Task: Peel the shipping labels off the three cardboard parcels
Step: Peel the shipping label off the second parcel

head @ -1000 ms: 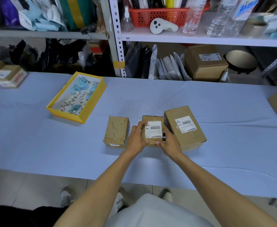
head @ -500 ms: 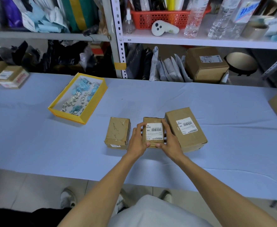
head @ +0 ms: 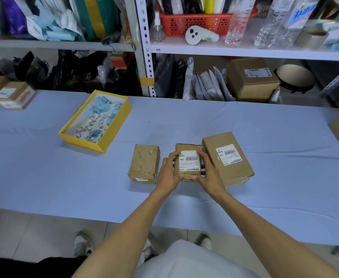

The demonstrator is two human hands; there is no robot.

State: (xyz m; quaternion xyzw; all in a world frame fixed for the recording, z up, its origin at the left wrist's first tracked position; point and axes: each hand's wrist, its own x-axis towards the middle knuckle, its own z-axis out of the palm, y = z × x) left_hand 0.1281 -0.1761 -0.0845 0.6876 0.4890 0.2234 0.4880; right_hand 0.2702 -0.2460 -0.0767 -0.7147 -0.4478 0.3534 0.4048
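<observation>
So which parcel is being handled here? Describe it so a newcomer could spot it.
On the blue table, three brown cardboard parcels sit in a row near the front edge. It is the middle parcel, held between both hands. Unlike the bare-topped left parcel, it has a white label, and it is smaller than the right parcel.

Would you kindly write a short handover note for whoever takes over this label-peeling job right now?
Left hand and right hand grip the middle parcel from either side; its label is still on.
Left parcel: top is bare, only a small sticker on the near side.
Right parcel: label untouched.
Yellow tray holds crumpled scraps.
Left to do: peel the middle and right labels.
</observation>
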